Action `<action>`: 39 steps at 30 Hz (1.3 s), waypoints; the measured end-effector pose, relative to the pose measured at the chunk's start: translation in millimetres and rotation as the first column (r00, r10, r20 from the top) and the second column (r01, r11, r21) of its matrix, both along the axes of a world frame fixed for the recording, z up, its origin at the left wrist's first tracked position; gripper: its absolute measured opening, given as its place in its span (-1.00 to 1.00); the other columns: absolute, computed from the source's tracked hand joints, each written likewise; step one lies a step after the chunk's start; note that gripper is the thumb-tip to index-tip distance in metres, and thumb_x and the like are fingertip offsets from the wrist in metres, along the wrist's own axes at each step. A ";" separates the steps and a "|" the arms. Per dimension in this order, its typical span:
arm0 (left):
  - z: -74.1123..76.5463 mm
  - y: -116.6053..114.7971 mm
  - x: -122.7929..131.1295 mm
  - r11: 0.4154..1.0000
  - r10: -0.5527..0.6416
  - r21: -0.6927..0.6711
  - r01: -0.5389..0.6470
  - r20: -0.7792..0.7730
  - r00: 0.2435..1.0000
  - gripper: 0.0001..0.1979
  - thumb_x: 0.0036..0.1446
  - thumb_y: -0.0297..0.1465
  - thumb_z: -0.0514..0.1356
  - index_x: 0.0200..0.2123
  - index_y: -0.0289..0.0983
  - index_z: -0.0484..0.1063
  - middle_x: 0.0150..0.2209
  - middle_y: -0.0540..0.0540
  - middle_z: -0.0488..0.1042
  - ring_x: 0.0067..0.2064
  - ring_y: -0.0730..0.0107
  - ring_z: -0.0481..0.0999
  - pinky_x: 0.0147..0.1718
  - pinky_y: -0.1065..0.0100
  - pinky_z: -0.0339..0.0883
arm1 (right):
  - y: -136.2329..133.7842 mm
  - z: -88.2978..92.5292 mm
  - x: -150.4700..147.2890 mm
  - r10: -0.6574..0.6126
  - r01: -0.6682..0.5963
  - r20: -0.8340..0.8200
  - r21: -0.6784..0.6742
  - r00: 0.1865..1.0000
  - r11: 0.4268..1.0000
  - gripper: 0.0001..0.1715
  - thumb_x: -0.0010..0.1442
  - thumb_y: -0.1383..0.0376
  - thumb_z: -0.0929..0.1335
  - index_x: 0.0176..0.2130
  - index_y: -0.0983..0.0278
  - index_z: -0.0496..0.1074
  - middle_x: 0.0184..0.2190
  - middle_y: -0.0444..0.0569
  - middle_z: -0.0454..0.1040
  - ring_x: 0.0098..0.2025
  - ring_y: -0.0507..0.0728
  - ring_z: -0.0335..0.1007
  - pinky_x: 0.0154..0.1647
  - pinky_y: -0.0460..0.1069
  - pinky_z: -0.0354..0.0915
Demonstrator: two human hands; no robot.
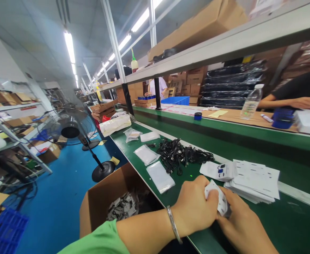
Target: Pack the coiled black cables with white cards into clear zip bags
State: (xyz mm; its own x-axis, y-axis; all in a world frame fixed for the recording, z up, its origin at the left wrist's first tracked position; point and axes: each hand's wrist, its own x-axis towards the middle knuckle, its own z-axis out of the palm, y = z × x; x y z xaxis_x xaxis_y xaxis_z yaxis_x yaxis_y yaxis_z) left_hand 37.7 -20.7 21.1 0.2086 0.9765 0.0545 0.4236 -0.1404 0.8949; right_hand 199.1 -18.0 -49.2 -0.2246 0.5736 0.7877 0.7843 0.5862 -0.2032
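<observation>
My left hand (194,204), with a silver bangle at the wrist, grips a small white printed leaflet (213,190) between thumb and curled fingers. From the other side my right hand (241,220) holds the same leaflet, which looks bent. Whether anything is inside it is hidden by the fingers. Just beyond my hands are stacked white leaflets (255,180) and one showing blue device pictures (218,171). Left of them is a tangled heap of black cables (180,153). Clear plastic bags (160,176) lie nearer the left edge of the green bench (189,178).
An open cardboard box (99,197) with bagged items stands below the bench's left edge. A standing fan (102,165) is on the blue floor. Across the bench are a plastic bottle (251,102), a small blue-black container (197,115) and a co-worker's arm (290,102). A shelf (224,44) runs overhead.
</observation>
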 end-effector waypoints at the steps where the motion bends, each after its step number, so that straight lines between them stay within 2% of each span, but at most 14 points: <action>1: -0.2 -1.2 0.7 1.000 0.011 0.015 -0.011 -0.015 1.000 -0.85 0.28 -0.23 0.18 -0.28 -0.18 0.36 -0.48 -0.04 0.49 -0.36 0.21 0.57 -0.36 0.30 0.40 | 0.5 0.2 0.5 -0.001 0.001 0.014 0.016 1.000 1.000 -0.52 0.13 0.35 0.29 0.06 0.18 0.39 -0.24 0.03 0.72 -0.32 0.27 0.70 -0.39 0.08 0.54; 5: -1.2 -6.6 2.8 0.996 0.042 0.082 -0.034 -0.096 0.995 -0.76 0.38 -0.18 0.07 -0.19 -0.20 0.39 -0.36 -0.11 0.55 -0.29 0.16 0.57 -0.25 0.23 0.42 | 2.6 -0.4 3.0 -0.019 0.018 0.029 0.020 0.999 1.000 -0.58 0.20 0.31 0.29 0.07 0.17 0.36 -0.25 0.05 0.71 -0.32 0.27 0.70 -0.39 0.08 0.56; 8: 1.0 -7.5 0.1 0.988 -0.063 0.126 0.095 -0.242 0.968 -0.64 0.45 -0.15 -0.05 -0.19 -0.22 0.42 -0.29 -0.15 0.57 -0.23 0.12 0.58 -0.12 0.13 0.46 | 3.8 -1.1 4.0 -0.014 0.014 0.008 -0.006 1.000 1.000 -0.63 0.22 0.31 0.29 0.03 0.14 0.36 -0.27 0.02 0.70 -0.33 0.26 0.68 -0.41 0.08 0.55; 10: 3.7 -5.7 -3.6 0.970 -0.109 0.182 0.163 -0.274 0.955 -0.58 0.47 -0.18 -0.11 -0.27 -0.24 0.44 -0.19 -0.21 0.58 -0.09 0.09 0.59 0.03 0.08 0.47 | 3.7 -2.3 3.3 -0.008 0.008 -0.011 -0.019 1.000 1.000 -0.66 0.21 0.30 0.30 0.01 0.14 0.37 -0.29 0.01 0.69 -0.35 0.26 0.67 -0.41 0.08 0.54; 14: 3.1 -3.9 -6.5 0.953 -0.122 0.248 0.175 -0.213 0.969 -0.58 0.45 -0.26 -0.06 -0.39 -0.26 0.45 -0.06 -0.27 0.53 0.19 0.09 0.49 0.23 0.12 0.42 | 3.6 -9.6 3.7 -0.045 0.043 -0.039 -0.050 0.998 0.998 -0.68 0.18 0.25 0.32 -0.04 0.14 0.39 -0.31 0.05 0.68 -0.35 0.30 0.66 -0.40 0.12 0.53; 19: 0.7 2.1 -10.3 0.955 -0.282 0.047 0.294 -0.176 0.943 -0.64 0.40 -0.25 0.08 -0.39 -0.26 0.52 0.03 -0.21 0.59 0.15 0.11 0.56 0.26 0.13 0.43 | 8.2 -22.7 16.6 -0.059 0.036 -0.089 -0.234 0.994 0.972 -0.64 0.14 0.17 0.35 -0.04 0.15 0.43 -0.26 0.09 0.69 -0.27 0.35 0.67 -0.31 0.17 0.53; 23: 2.1 15.5 -24.9 0.909 -0.398 -0.146 0.391 -0.016 0.917 -0.74 0.24 -0.32 0.32 -0.51 -0.26 0.55 -0.08 -0.04 0.70 0.04 0.20 0.64 0.13 0.36 0.45 | 10.0 -31.1 17.5 -0.057 0.016 -0.124 -0.308 0.991 0.951 -0.65 0.19 0.09 0.36 -0.05 0.13 0.46 -0.23 0.10 0.68 -0.23 0.38 0.65 -0.24 0.21 0.52; 27: -10.1 17.0 -27.4 0.947 -0.279 -0.161 0.279 0.022 0.960 -0.78 0.16 -0.23 0.44 -0.46 -0.22 0.66 -0.22 0.00 0.74 -0.03 0.21 0.68 -0.03 0.44 0.46 | 8.1 -33.4 8.5 -0.045 -0.018 -0.188 -0.318 0.981 0.948 -0.66 0.15 0.04 0.38 -0.11 0.10 0.48 -0.27 0.07 0.68 -0.27 0.37 0.64 -0.27 0.22 0.51; 29: -13.1 18.6 -25.7 0.951 -0.287 -0.126 0.281 -0.030 0.958 -0.74 0.11 -0.15 0.47 -0.47 -0.19 0.67 -0.29 0.01 0.73 -0.09 0.22 0.68 -0.07 0.44 0.47 | 6.3 -28.8 6.4 -0.011 -0.059 -0.204 -0.334 0.979 0.941 -0.69 0.13 0.03 0.37 -0.16 0.09 0.49 -0.32 0.03 0.67 -0.31 0.34 0.64 -0.31 0.20 0.50; 31: -8.0 28.4 -27.1 0.948 -0.301 -0.128 0.292 -0.065 0.951 -0.73 0.08 -0.10 0.49 -0.41 -0.18 0.71 -0.32 0.00 0.72 -0.17 0.24 0.67 -0.13 0.43 0.47 | 3.4 -19.7 6.3 -0.014 -0.083 -0.220 -0.423 0.975 0.902 -0.72 0.16 -0.02 0.38 -0.23 0.08 0.49 -0.38 0.00 0.66 -0.36 0.31 0.63 -0.36 0.16 0.49; 33: 3.4 48.0 -32.6 0.981 -0.176 -0.106 0.163 -0.126 0.976 -0.66 0.12 -0.05 0.45 -0.29 -0.21 0.73 -0.31 -0.04 0.71 -0.21 0.25 0.65 -0.19 0.39 0.47 | 0.1 -8.9 7.1 -0.067 -0.068 -0.226 -0.542 0.972 0.838 -0.65 0.17 -0.11 0.42 -0.25 0.07 0.48 -0.39 -0.01 0.67 -0.37 0.30 0.64 -0.38 0.13 0.49; 34: 9.8 60.5 -36.3 0.999 -0.026 -0.044 0.018 -0.197 0.980 -0.62 0.16 -0.02 0.42 -0.26 -0.24 0.72 -0.29 -0.09 0.71 -0.21 0.23 0.65 -0.18 0.36 0.48 | -1.2 -4.0 7.6 -0.100 -0.052 -0.229 -0.576 0.968 0.816 -0.60 0.16 -0.16 0.44 -0.25 0.07 0.48 -0.37 -0.01 0.68 -0.37 0.30 0.65 -0.40 0.12 0.49; 36: 20.4 86.0 -44.1 0.983 0.185 0.057 -0.177 -0.404 0.896 -0.57 0.20 0.00 0.38 -0.26 -0.29 0.69 -0.22 -0.22 0.71 -0.11 0.10 0.67 -0.07 0.25 0.50 | -2.6 2.5 8.7 -0.161 -0.018 -0.244 -0.598 0.956 0.801 -0.52 0.10 -0.23 0.46 -0.24 0.06 0.49 -0.34 0.00 0.70 -0.36 0.32 0.66 -0.44 0.11 0.49; 39: 26.6 112.2 -52.3 0.975 0.193 0.019 -0.221 -0.564 0.803 -0.67 0.06 -0.16 0.49 -0.32 -0.33 0.66 -0.16 -0.34 0.70 -0.01 -0.09 0.68 -0.01 0.16 0.51 | -2.9 4.1 8.6 -0.184 -0.023 -0.284 -0.595 0.941 0.803 -0.45 0.03 -0.26 0.48 -0.23 0.07 0.51 -0.32 0.01 0.73 -0.37 0.33 0.67 -0.47 0.11 0.48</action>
